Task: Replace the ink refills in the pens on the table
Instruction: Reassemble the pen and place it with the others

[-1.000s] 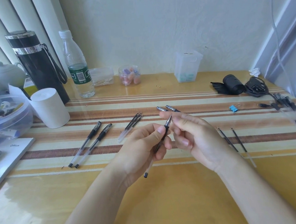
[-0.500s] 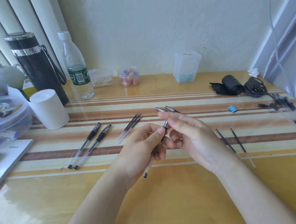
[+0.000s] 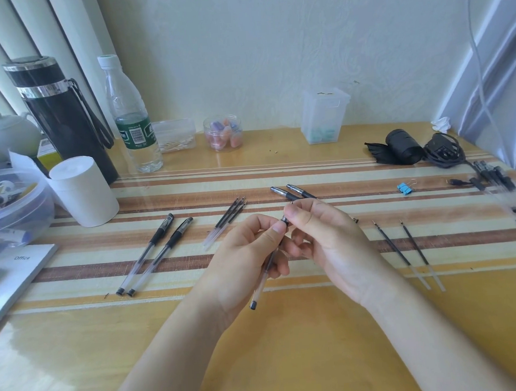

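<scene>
A glossy yellow table [image 3: 291, 359] with a striped mat [image 3: 189, 181] stands against a pale wall [image 3: 271, 43] (blinds [image 3: 29, 34] at the left). Above the mat, the left hand [image 3: 243, 265] curls its fingers round a clear pen [image 3: 263, 278]. The pen's long axis slants from its end cap near the person up and away. The right hand [image 3: 329, 239] pinches the pen's far tip.

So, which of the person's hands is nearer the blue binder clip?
Right. The right hand sits left of the blue binder clip and nearer the person; the left hand lies farther left, beyond the right hand. Both grip one pen.
</scene>
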